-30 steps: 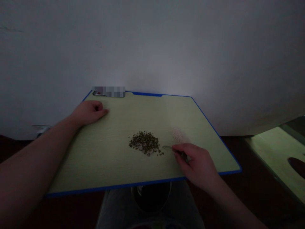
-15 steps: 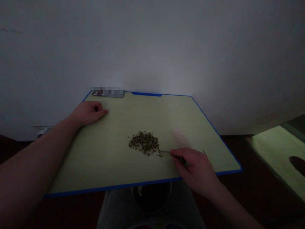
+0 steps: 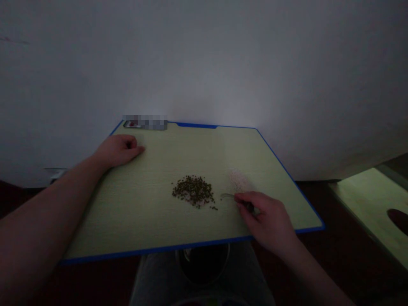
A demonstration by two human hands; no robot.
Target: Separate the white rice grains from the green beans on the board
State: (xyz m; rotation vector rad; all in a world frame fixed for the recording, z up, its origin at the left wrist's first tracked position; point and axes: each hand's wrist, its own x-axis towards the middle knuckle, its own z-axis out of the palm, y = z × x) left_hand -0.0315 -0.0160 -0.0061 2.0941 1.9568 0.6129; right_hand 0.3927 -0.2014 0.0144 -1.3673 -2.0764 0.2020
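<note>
A pale green board with a blue rim [image 3: 149, 238] lies in front of me. A heap of small dark green beans [image 3: 192, 190] sits near its middle. My right hand [image 3: 267, 219] is closed on a small metal spoon [image 3: 228, 196], whose bowl points left, just right of the heap. A faint patch of pale pinkish grains [image 3: 239, 180] lies beyond the spoon. My left hand [image 3: 118, 149] rests on the board's far left corner, fingers curled with the thumb out flat; nothing shows in it.
A white wall rises right behind the board. A blurred small object [image 3: 145, 123] lies at the board's far left edge. A dark round bowl [image 3: 204, 261] sits under the near edge, on my lap. Another green surface [image 3: 372, 208] shows at right.
My right hand drew the spoon toward the beans' near right edge half a second ago, then moved it back right and slightly farther away. The left hand stayed put.
</note>
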